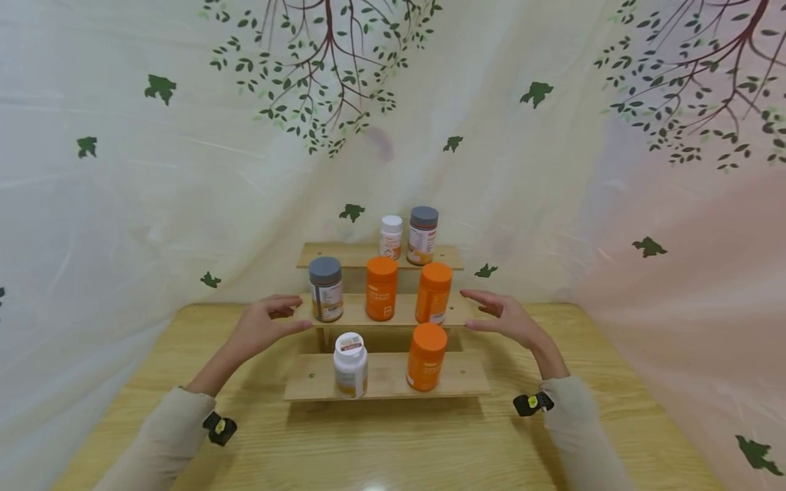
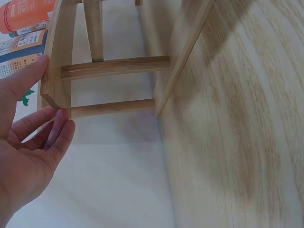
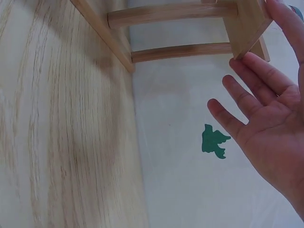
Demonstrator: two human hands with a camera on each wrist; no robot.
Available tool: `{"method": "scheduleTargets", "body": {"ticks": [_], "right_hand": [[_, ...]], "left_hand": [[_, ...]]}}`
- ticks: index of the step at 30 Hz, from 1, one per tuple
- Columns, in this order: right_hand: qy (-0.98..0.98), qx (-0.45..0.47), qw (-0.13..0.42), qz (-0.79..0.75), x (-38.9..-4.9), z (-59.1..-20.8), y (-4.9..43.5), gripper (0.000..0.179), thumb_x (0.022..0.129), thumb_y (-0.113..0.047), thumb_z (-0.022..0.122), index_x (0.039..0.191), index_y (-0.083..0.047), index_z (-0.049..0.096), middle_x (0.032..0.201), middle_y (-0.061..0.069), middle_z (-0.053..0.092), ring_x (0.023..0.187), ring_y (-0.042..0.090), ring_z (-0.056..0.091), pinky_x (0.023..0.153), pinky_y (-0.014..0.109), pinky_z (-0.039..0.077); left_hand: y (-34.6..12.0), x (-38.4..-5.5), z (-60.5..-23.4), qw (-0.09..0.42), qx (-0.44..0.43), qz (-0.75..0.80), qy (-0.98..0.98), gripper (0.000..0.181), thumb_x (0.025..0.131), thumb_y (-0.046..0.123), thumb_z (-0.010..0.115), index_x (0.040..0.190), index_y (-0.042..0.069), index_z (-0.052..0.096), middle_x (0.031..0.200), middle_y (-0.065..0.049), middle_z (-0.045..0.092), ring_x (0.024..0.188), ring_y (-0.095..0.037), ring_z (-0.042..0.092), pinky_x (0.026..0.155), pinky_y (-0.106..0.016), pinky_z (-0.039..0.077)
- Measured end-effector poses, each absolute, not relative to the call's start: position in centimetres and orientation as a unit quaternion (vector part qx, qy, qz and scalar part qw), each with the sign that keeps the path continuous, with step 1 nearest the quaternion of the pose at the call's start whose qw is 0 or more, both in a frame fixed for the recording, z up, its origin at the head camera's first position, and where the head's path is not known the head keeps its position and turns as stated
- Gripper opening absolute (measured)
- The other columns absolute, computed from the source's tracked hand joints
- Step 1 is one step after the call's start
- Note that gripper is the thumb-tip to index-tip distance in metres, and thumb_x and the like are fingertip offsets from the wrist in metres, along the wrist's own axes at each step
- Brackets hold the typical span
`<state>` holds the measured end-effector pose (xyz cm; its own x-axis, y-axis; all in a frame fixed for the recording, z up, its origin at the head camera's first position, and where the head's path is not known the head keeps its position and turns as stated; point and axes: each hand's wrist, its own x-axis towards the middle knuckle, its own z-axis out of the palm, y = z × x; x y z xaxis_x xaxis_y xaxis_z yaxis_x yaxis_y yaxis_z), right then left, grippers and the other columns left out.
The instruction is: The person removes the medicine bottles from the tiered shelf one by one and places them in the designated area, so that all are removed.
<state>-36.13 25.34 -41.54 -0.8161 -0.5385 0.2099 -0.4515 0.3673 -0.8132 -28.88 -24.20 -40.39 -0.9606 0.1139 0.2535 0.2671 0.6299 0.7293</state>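
A three-tier wooden display shelf (image 1: 387, 375) stands on the table, bearing several bottles. My left hand (image 1: 270, 326) holds the left end of its middle board, thumb on top and fingers at the underside, as the left wrist view shows. At the opposite end, my right hand (image 1: 506, 319) grips the same board between thumb and fingers, its other fingers spread. On that board are a grey-lidded bottle (image 1: 327, 293) and two orange bottles, one in the middle (image 1: 382, 293) and one to the right (image 1: 433, 296). All of them stand upright.
The top board carries a small white bottle (image 1: 391, 239) and another grey-lidded bottle (image 1: 422, 239). Below, a white bottle (image 1: 351, 368) and an orange bottle (image 1: 426, 361) stand on the lowest board. A pale curtain (image 1: 245, 184) with printed leaves hangs behind the wooden table (image 1: 368, 450).
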Motion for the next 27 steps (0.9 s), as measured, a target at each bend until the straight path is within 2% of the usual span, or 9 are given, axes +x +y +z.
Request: {"method": "scheduleTargets", "body": {"ticks": [7,15,27], "right_hand": [[0.812,-0.320,0.027,-0.488,-36.3,-42.0,24.9,0.061,0.093,-0.011,0.074,0.150,-0.007,0.050,0.157,0.015,0.048,0.147,0.037,0.040,0.119,0.061,0.032],[0.823,-0.319,0.001,-0.470,-36.1,-42.0,23.9,0.054,0.092,-0.017,0.077,0.143,-0.012,0.060,0.154,0.012,0.051,0.145,0.036,0.043,0.119,0.061,0.034],[0.839,-0.318,-0.007,-0.442,-36.0,-41.6,23.7,0.056,0.090,-0.019,0.079,0.142,-0.012,0.061,0.154,0.014,0.051,0.146,0.038,0.042,0.117,0.062,0.035]], "left_hand": [[-24.3,-29.0,-40.4,0.093,-0.113,-0.429,-0.891,0.059,0.086,0.031,0.084,0.131,-0.003,0.066,0.135,-0.023,0.065,0.115,-0.040,0.066,0.099,-0.054,0.055],[-24.4,-29.1,-40.5,0.095,-0.113,-0.421,-0.895,0.060,0.086,0.033,0.084,0.131,-0.003,0.066,0.134,-0.023,0.066,0.113,-0.038,0.067,0.097,-0.052,0.056],[-24.5,-28.9,-40.3,0.090,-0.118,-0.420,-0.896,0.059,0.087,0.033,0.083,0.131,-0.002,0.066,0.134,-0.023,0.065,0.114,-0.040,0.067,0.098,-0.054,0.055]]}}
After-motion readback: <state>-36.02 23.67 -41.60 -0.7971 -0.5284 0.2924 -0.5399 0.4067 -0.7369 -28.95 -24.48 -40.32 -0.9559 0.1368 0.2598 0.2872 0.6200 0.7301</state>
